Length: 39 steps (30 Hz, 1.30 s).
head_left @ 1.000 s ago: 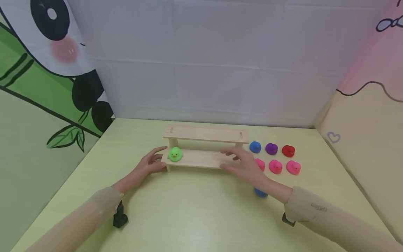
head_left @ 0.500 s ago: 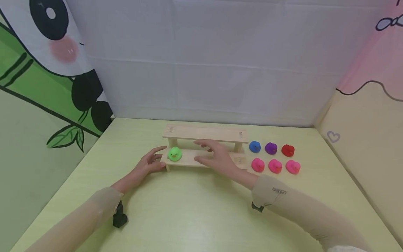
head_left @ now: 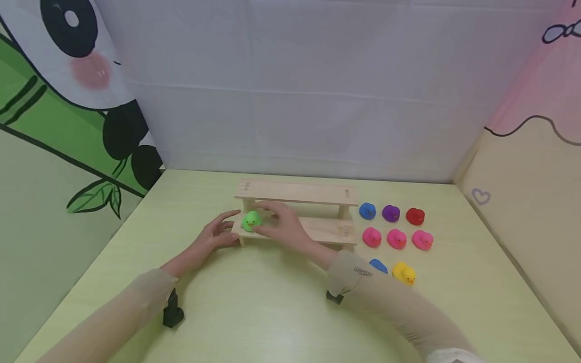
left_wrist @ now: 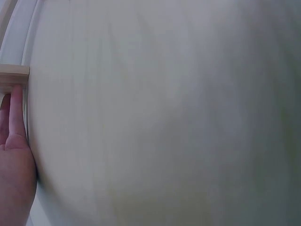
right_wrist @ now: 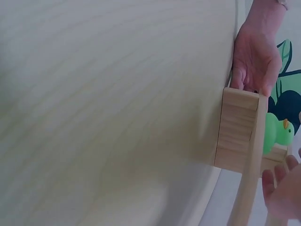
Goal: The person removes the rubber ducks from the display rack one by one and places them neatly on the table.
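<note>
A small green rubber duck (head_left: 251, 221) stands at the left end of the lower board of a two-step wooden stand (head_left: 327, 230). My left hand (head_left: 213, 234) grips that end of the stand, thumb at the front corner and index finger toward the back. In the right wrist view, the left hand (right_wrist: 256, 59) is against the end of the wood. My right hand (head_left: 283, 228) reaches over the lower board, fingers spread on the duck's right side. The right wrist view shows its fingers (right_wrist: 280, 172) a little apart from the green duck (right_wrist: 277, 134).
Right of the stand sit rubber ducks in rows: blue (head_left: 367, 211), purple (head_left: 391, 213) and red (head_left: 415, 216) behind several pink ones (head_left: 397, 239). Nearer me are a yellow duck (head_left: 404, 274) and a blue thing (head_left: 378, 265), partly covered by my right sleeve.
My right hand has moved left along the lower board, from its right end to beside the green duck. The left hand, stand and green duck have stayed in place.
</note>
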Each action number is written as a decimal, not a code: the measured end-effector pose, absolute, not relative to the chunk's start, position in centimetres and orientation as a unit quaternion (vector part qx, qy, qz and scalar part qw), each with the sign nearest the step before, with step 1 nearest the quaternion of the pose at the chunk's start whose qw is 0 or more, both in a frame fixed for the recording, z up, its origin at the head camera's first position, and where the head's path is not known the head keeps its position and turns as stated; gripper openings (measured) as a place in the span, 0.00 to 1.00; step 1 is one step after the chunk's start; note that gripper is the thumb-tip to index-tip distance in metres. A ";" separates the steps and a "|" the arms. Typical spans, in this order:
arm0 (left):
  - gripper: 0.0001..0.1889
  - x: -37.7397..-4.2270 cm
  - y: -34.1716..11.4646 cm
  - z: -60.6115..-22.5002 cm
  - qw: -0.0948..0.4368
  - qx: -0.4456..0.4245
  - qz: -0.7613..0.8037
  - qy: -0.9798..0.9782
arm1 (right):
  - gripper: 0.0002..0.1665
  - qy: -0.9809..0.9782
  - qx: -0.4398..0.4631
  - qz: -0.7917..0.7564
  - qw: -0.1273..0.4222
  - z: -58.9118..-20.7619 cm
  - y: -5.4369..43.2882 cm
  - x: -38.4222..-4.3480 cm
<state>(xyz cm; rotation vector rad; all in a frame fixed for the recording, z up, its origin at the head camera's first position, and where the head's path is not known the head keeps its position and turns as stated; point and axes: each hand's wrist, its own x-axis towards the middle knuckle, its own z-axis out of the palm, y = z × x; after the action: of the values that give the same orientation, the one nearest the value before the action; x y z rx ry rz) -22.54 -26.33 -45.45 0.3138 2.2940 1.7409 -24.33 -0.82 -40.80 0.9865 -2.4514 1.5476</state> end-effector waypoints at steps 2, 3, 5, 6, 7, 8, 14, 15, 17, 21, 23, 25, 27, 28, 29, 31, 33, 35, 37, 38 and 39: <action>0.33 -22.5 -26.3 -45.5 0.122 0.109 0.595 0.787 | 0.31 -0.801 0.313 0.510 0.032 -41.0 -1.3 -24.4; 0.33 -22.5 -26.3 -45.5 0.121 0.109 0.596 0.787 | 0.31 -0.801 0.310 0.511 0.031 -41.1 -1.6 -24.5; 0.33 -22.6 -26.3 -45.6 0.119 0.113 0.596 0.786 | 0.31 -0.806 0.302 0.509 0.031 -41.3 -2.0 -24.6; 0.33 -22.6 -26.3 -45.6 0.119 0.115 0.598 0.784 | 0.30 -0.809 0.297 0.507 0.031 -41.4 -2.1 -24.6; 0.33 -22.6 -26.3 -45.6 0.118 0.117 0.600 0.783 | 0.30 -0.812 0.294 0.502 0.032 -41.6 -2.3 -24.6; 0.33 -22.6 -26.3 -45.6 0.118 0.118 0.602 0.781 | 0.30 -0.815 0.293 0.499 0.034 -41.7 -2.4 -24.5; 0.34 -22.7 -26.2 -45.7 0.121 0.119 0.609 0.775 | 0.24 -0.828 0.287 0.478 0.052 -42.3 -2.7 -24.5; 0.34 -22.8 -26.2 -45.7 0.121 0.118 0.609 0.775 | 0.24 -0.829 0.285 0.478 0.053 -42.3 -2.8 -24.5; 0.34 -22.8 -26.2 -45.8 0.122 0.117 0.608 0.775 | 0.23 -0.828 0.281 0.483 0.054 -42.3 -2.8 -24.4; 0.34 -22.9 -26.3 -45.9 0.123 0.118 0.609 0.775 | 0.23 -0.828 0.272 0.488 0.043 -42.0 -2.7 -24.3; 0.34 -23.0 -26.3 -45.9 0.123 0.119 0.609 0.774 | 0.23 -0.829 0.270 0.487 0.039 -41.8 -2.6 -24.2; 0.34 -23.0 -26.4 -45.9 0.123 0.120 0.608 0.775 | 0.23 -0.831 0.271 0.485 0.038 -41.5 -2.6 -24.1; 0.34 -22.9 -26.4 -45.9 0.123 0.120 0.607 0.776 | 0.23 -0.830 0.272 0.485 0.037 -41.2 -2.4 -23.9; 0.34 -22.9 -26.4 -45.8 0.124 0.120 0.606 0.777 | 0.23 -0.829 0.274 0.486 0.035 -40.9 -2.3 -23.7; 0.34 -22.9 -26.4 -45.8 0.124 0.120 0.606 0.777 | 0.23 -0.828 0.275 0.487 0.034 -40.7 -2.2 -23.6; 0.34 -22.8 -26.4 -45.7 0.124 0.121 0.608 0.775 | 0.23 -0.825 0.276 0.493 0.027 -40.2 -1.9 -23.3; 0.34 -22.8 -26.4 -45.6 0.125 0.120 0.610 0.773 | 0.23 -0.823 0.278 0.496 0.021 -39.7 -1.4 -23.0; 0.34 -22.8 -26.4 -45.6 0.124 0.120 0.612 0.771 | 0.23 -0.823 0.278 0.495 0.020 -39.3 -0.9 -22.8; 0.34 -22.7 -26.4 -45.7 0.125 0.121 0.614 0.770 | 0.23 -0.826 0.276 0.490 0.023 -39.1 -0.2 -22.6; 0.34 -22.7 -26.4 -45.7 0.125 0.120 0.615 0.770 | 0.23 -0.827 0.275 0.489 0.024 -39.0 0.3 -22.5; 0.34 -22.7 -26.4 -45.7 0.125 0.119 0.615 0.770 | 0.23 -0.829 0.273 0.488 0.026 -39.0 0.8 -22.4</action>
<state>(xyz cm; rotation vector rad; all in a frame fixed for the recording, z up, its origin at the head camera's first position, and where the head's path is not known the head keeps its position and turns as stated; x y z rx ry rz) -22.73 -26.39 -45.72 0.3467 2.2425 1.7905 -22.37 0.77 -38.98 0.8423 -2.5617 1.5068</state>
